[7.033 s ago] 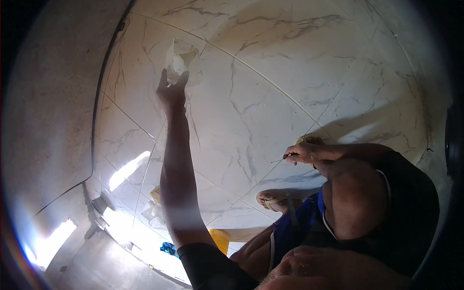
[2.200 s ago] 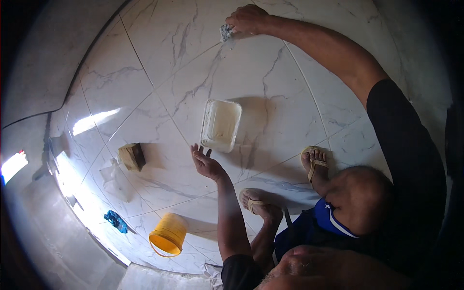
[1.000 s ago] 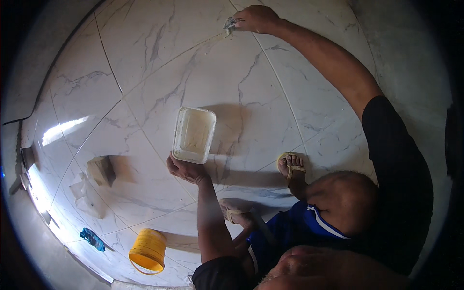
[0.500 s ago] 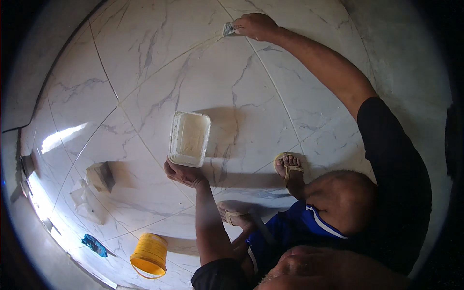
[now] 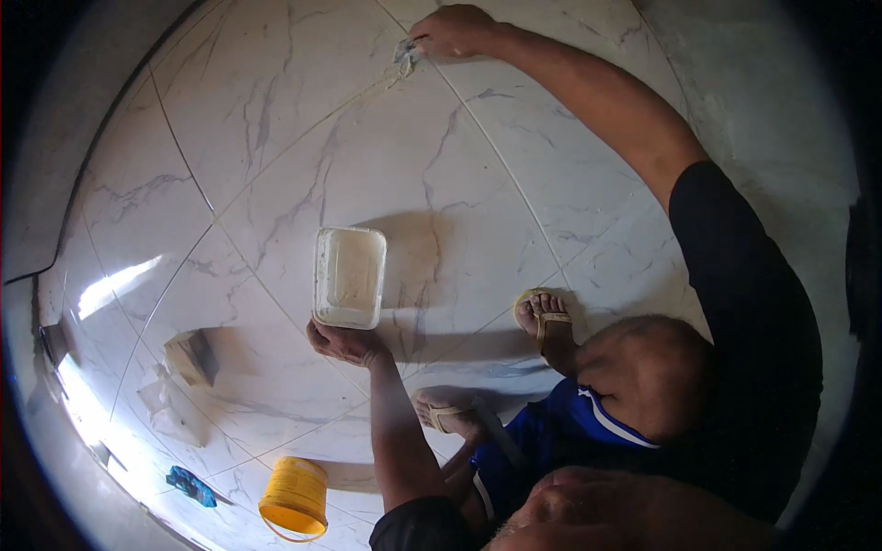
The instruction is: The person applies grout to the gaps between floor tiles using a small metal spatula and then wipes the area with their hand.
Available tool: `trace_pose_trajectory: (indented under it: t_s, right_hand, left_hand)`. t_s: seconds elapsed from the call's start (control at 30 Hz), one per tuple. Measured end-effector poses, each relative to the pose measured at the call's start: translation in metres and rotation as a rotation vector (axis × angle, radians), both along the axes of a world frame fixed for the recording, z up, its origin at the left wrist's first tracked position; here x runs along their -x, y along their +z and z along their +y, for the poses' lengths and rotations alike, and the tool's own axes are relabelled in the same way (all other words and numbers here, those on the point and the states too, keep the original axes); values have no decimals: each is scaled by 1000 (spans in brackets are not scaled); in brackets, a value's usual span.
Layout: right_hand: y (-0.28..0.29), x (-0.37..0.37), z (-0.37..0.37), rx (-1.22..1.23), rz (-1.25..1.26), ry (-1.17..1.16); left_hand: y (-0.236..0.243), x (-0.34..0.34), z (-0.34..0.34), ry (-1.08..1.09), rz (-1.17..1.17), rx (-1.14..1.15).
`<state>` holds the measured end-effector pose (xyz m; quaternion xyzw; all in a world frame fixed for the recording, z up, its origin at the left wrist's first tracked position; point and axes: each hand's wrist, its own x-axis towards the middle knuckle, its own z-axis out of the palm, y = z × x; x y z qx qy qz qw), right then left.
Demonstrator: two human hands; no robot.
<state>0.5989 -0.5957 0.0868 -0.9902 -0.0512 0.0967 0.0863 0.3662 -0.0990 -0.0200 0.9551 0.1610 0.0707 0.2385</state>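
Observation:
My left hand is closed on the near edge of a white rectangular plastic tub, which has pale paste smeared on its inside. At the far end of my stretched right arm, my right hand pinches a small flat scraper coated in grey-white paste. The scraper touches the floor beside a crossing of tile joints. A ridge of wet cream grout runs along the joint next to it. Most of the scraper's grip is hidden by my fingers.
White marbled tiles cover the floor. At the lower left stand a yellow bucket, a block, a crumpled clear plastic bag and a blue plastic bag. My sandalled foot is right of the tub.
My right hand has drawn the scraper slightly left along the joint and tilted it. My left hand keeps its hold on the tub. The whole view has shifted a little.

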Motion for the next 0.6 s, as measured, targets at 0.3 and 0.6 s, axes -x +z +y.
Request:
trace_pose_trajectory:
  t_s: [0.3, 0.6]
  right_hand:
    - [-9, 0, 5, 159, 96, -116]
    - [-18, 2, -21, 87, -62, -95]
  left_hand:
    - [-8, 1, 6, -39, -9, 5]
    - [-6, 0, -7, -40, 16, -47]
